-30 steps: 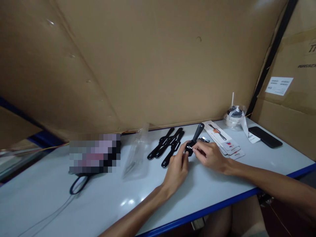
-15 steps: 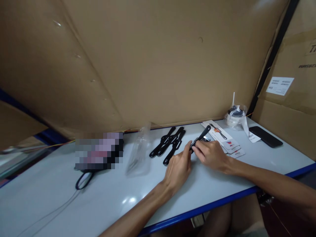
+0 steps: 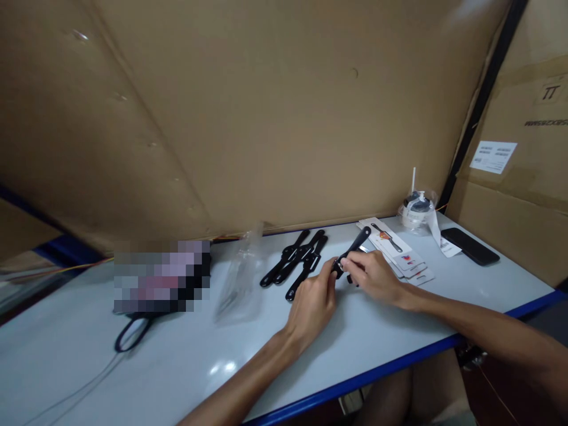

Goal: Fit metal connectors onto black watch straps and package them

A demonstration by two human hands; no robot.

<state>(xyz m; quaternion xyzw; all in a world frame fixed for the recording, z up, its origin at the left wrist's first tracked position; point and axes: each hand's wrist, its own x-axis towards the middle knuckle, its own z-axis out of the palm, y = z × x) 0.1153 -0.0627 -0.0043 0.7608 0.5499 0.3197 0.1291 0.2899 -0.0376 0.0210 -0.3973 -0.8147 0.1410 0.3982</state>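
Over the white table, both hands hold a black spokeshave (image 3: 357,243). My left hand (image 3: 312,300) is closed around its near end, which the fingers mostly hide. My right hand (image 3: 376,277) pinches at the middle of the tool, where the blade sits; its far handle sticks out up and to the right. Whether a small part is between the right fingertips cannot be made out. Three more black spokeshaves (image 3: 306,273) lie side by side left of the hands. Just beyond my right hand are printed cards (image 3: 392,244), the top one picturing such a tool.
A clear plastic bag (image 3: 239,278) lies left of the spokeshaves. Farther left is a blurred-out object with a black strap loop (image 3: 133,334). At the back right stand a plastic-wrapped cup with a straw (image 3: 417,213) and a black phone (image 3: 470,245). Cardboard (image 3: 284,118) walls the back.
The view has shifted slightly, so things sit a little farther left. Both hands keep hold of the spokeshave, with the right fingers slightly moved at its middle.
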